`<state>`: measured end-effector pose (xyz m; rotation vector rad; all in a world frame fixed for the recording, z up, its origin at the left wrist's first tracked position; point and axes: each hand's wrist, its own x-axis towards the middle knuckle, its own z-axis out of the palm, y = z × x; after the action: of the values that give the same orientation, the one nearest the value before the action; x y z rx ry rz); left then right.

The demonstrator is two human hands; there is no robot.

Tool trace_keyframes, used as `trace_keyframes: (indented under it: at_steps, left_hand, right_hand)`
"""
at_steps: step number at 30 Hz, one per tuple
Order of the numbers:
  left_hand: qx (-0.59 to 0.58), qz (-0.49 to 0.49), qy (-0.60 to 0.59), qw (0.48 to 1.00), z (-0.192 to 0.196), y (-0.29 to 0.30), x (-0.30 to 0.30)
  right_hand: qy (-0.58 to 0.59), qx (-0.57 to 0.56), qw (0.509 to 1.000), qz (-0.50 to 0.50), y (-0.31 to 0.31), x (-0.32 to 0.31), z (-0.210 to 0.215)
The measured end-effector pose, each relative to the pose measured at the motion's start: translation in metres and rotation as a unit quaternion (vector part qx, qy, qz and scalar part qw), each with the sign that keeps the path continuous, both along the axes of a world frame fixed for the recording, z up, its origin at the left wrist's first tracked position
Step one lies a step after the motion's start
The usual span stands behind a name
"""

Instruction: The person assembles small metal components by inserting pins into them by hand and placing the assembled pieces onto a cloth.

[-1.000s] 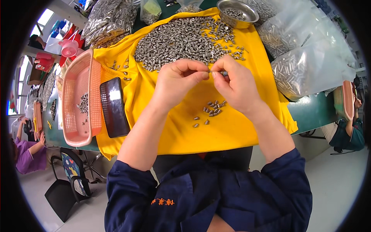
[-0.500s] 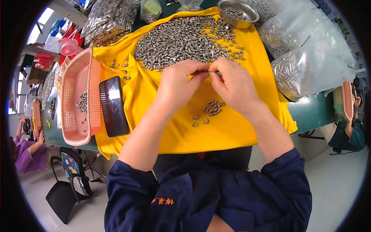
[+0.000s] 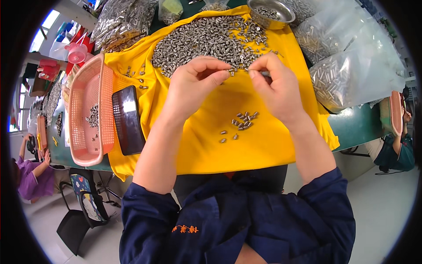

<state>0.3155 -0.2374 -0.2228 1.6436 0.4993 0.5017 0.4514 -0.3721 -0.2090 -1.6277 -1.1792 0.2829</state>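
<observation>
A large heap of small metal cylinders point(image 3: 193, 44) covers the far part of a yellow cloth point(image 3: 198, 154). My left hand point(image 3: 198, 86) hovers at the heap's near edge, thumb and forefinger pinched; whatever is between them is too small to make out. To its right, my right hand point(image 3: 277, 90) is also pinched, and a bit of grey shows inside its curled fingers, too hidden to name. A gap separates the two hands. Closer to me, a small group of metal cylinders point(image 3: 242, 125) lies on the cloth below the right hand.
A pink plastic basket point(image 3: 107, 132) with some metal pieces stands left, beside a black phone point(image 3: 127, 121). At the far right sit a steel bowl point(image 3: 288, 16) and clear bags of metal parts point(image 3: 332, 86). Another bag point(image 3: 123, 22) lies far left. Co-workers sit at both sides.
My hands were together at the fingertips and have moved apart, left hand to the left and right hand to the right, both slightly farther from me.
</observation>
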Motion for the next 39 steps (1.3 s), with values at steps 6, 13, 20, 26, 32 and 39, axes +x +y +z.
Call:
trace_keyframes:
  at_steps: [6, 13, 20, 26, 32, 39]
  left_hand:
    - [-0.258, -0.089, -0.136, 0.952, -0.01, -0.003, 0.001]
    - [-0.358, -0.094, -0.129, 0.92, -0.009, -0.009, 0.003]
    - [-0.332, -0.071, -0.134, 0.931, -0.017, -0.011, 0.005]
    - [-0.265, -0.064, -0.126, 0.954, -0.014, -0.012, 0.005]
    - [-0.199, -0.036, -0.117, 0.972, -0.011, -0.018, 0.007]
    - [-0.213, -0.014, -0.101, 0.972, -0.016, -0.006, 0.007]
  right_hand:
    - [0.066, 0.009, 0.996, 0.063, 0.001, -0.004, -0.001]
    - [0.086, 0.039, 0.993, 0.075, 0.002, -0.005, -0.002]
    - [0.026, 0.021, 0.997, 0.064, 0.001, -0.004, 0.0]
    - [0.002, 0.013, 0.999, 0.053, 0.001, -0.007, 0.001]
    - [-0.051, 0.028, 0.998, 0.037, 0.001, -0.008, -0.006]
    - [0.008, 0.015, 0.999, 0.05, 0.005, -0.009, -0.008]
